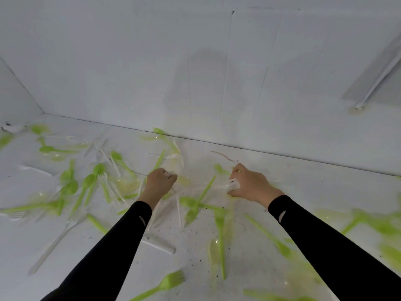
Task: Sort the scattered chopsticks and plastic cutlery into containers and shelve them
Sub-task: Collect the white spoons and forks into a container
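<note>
Left hand [159, 183]: close to the foot of the wall [195, 72]; grip curled tight round a bunch of white cutlery [171, 175].
Right hand [249, 183]: equally near the wall; grip closed round clear cutlery [233, 185], probably forks, too blurred to be sure.
Green cutlery [89, 181]: scattered loose over the white surface [303, 187] below the wall.
Green fork [167, 283]: lying farthest from the wall.
</note>
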A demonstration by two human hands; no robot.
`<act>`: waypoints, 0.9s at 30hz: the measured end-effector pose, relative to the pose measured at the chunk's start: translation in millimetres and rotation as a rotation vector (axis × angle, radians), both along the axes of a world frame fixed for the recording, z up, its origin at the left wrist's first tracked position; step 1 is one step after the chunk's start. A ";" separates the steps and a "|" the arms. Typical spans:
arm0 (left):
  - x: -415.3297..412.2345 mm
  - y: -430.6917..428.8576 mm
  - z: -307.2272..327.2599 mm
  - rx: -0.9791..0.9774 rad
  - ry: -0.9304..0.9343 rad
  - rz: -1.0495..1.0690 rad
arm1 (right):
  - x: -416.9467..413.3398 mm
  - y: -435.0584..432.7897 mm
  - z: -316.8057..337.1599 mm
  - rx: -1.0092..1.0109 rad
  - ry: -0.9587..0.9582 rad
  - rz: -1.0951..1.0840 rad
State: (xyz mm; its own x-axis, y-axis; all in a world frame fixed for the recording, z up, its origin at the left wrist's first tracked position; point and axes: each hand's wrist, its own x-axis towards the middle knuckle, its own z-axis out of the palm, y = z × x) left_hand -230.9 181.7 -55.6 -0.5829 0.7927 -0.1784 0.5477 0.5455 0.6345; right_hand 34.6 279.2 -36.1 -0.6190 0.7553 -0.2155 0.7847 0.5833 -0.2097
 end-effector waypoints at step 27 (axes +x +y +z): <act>150.1 -58.2 94.8 0.455 -0.263 -0.504 | 38.8 -81.2 158.0 -0.283 0.392 -0.035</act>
